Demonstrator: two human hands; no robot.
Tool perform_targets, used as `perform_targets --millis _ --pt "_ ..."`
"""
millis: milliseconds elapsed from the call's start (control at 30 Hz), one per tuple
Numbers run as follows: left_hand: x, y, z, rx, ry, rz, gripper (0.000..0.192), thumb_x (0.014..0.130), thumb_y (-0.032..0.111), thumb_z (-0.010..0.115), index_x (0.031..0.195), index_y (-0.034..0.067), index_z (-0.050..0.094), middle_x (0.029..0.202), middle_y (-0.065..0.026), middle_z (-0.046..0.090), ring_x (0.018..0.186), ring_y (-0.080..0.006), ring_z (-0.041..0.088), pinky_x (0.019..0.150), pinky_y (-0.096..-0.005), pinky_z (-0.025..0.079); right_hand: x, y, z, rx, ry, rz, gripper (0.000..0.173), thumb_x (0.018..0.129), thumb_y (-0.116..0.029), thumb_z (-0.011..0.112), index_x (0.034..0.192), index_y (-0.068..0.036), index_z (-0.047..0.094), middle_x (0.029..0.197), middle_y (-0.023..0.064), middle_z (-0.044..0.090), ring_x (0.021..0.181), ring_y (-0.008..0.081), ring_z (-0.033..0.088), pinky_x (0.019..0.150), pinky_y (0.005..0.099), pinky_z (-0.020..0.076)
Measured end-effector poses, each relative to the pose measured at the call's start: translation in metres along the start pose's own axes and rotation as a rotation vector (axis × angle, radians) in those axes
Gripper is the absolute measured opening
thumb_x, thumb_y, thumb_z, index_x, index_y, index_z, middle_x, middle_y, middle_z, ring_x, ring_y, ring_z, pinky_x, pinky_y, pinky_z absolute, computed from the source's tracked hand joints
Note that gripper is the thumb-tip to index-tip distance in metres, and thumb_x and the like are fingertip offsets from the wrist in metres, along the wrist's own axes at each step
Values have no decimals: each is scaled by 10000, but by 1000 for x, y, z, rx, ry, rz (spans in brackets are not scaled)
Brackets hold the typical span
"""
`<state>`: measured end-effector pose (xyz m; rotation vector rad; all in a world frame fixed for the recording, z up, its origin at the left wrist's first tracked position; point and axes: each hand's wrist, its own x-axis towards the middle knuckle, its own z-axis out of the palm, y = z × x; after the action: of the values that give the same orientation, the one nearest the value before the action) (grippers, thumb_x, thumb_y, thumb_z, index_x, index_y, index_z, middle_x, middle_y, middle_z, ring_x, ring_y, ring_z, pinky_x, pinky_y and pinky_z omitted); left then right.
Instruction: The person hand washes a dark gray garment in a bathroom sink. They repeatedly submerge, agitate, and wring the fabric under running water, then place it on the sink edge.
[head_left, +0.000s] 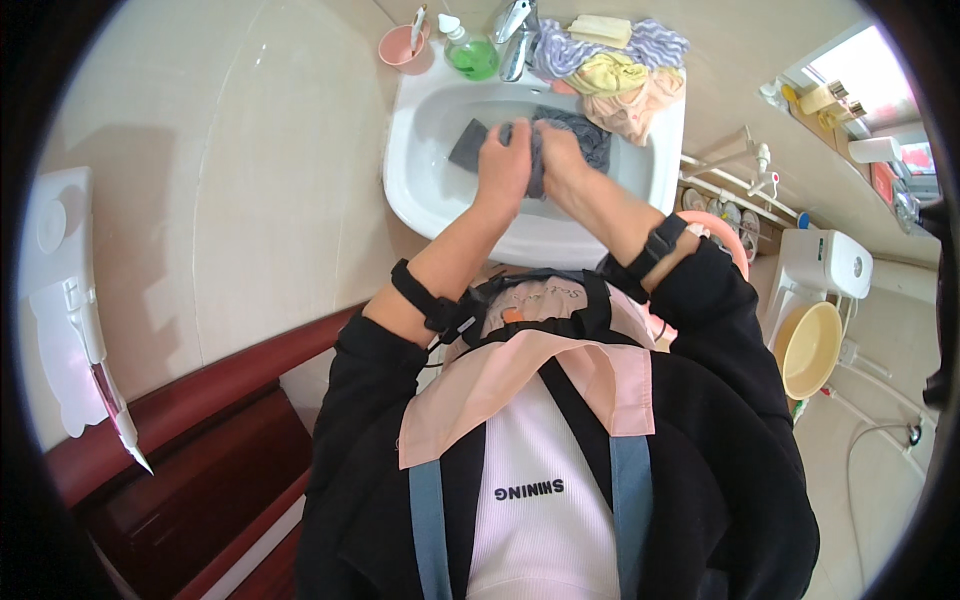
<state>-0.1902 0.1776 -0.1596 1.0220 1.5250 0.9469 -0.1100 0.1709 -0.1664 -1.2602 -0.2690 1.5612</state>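
A white washbasin (427, 191) stands before me, and a dark grey wet cloth (592, 142) lies bunched inside it. My left hand (506, 161) grips a fold of this cloth over the middle of the basin, and part of the fabric spreads out beyond its left side. Close beside it, my right hand (559, 150) holds the same cloth, fingers curled. The raised fold hangs down between both hands. My fingertips are partly blurred. A chrome faucet (516, 52) rises behind the basin; whether water runs from it cannot be told.
Pink cup (395, 49) with a toothbrush and a green soap pump bottle (471, 58) stand left of the faucet. Striped cloths (555, 49), a yellow cloth (611, 73) and a peach cloth (626, 112) lie on the right rim, under a pale soap bar (600, 30). White pipes run at right.
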Motion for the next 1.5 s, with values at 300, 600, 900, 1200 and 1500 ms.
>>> perform_targets --millis 300,600,900,1200,1500 --pt "-13 20 -2 -64 77 -34 523 835 355 492 1116 -84 450 1030 -222 537 929 -304 540 805 -352 417 -7 -1 -1 -378 -19 -58 269 884 -186 409 976 32 538 882 119 579 784 193 535 706 331 425" --pt "-1 7 -4 -43 141 -46 431 855 290 469 1078 -78 451 985 -209 548 884 -291 543 777 -368 419 -11 -3 0 -211 -14 -60 318 859 -135 424 1084 85 474 1085 184 518 980 251 500 849 337 380" --pt "-17 2 16 -221 -50 -113 347 889 170 422 1206 43 356 1062 -131 474 972 -209 479 801 -347 423 -5 -12 -5 -46 -62 -30 197 853 -76 432 953 51 544 928 138 583 852 228 547 729 327 427" --pt "-19 -4 20 -409 -200 -209 378 904 138 383 1266 39 342 1182 -119 455 1037 -199 474 850 -311 410 21 9 -26 -69 10 63 203 871 -142 422 945 30 501 796 106 565 628 206 548 569 324 434" --pt "-30 10 18 -215 -30 -382 338 878 197 414 1171 28 400 1090 -154 470 984 -255 471 786 -379 424 5 0 -23 -430 -44 -99 260 857 -95 419 1076 33 476 973 150 569 825 289 555 774 373 409"
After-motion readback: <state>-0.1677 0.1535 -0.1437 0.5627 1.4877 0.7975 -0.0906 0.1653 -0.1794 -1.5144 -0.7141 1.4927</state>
